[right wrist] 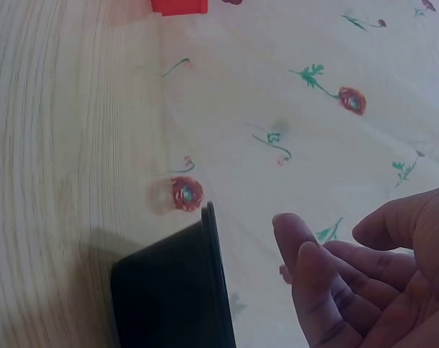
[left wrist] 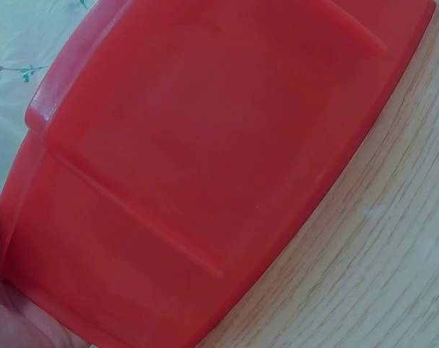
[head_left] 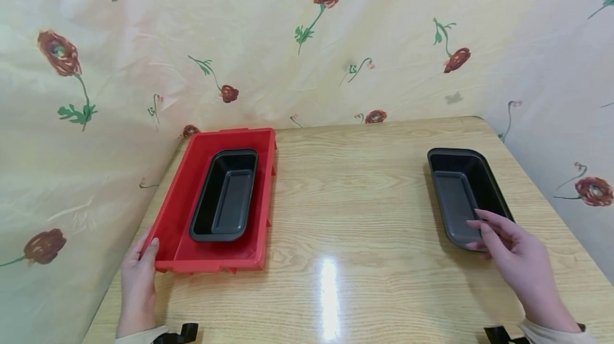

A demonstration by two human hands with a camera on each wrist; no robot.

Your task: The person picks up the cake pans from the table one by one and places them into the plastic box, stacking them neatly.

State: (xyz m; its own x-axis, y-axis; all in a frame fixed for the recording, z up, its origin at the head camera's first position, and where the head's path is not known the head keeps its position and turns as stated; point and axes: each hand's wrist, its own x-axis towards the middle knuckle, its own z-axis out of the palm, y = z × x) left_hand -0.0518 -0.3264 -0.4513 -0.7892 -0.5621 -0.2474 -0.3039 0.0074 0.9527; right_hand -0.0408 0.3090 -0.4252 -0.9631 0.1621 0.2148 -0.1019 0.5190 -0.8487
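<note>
My left hand [head_left: 138, 282] grips the near left corner of a red plastic tray [head_left: 184, 205], thumb over the rim. Inside that tray lies a black loaf pan [head_left: 233, 200]. The left wrist view is mostly filled by the tray's outer wall [left wrist: 204, 159], with part of the hand [left wrist: 19, 315] at its lower corner. A second black loaf pan [head_left: 451, 186] stands on the right side of the table. Over its near right corner is my right hand [head_left: 523, 261], fingers loosely bent and holding nothing. The right wrist view shows those fingers apart from the pan's rim [right wrist: 213, 268].
Both pans and the tray are on a light wood-grain table [head_left: 345, 200]. Flower-printed sheeting [head_left: 268, 40] rises behind the table and along both sides. A bright light reflection lies on the wood near the front middle.
</note>
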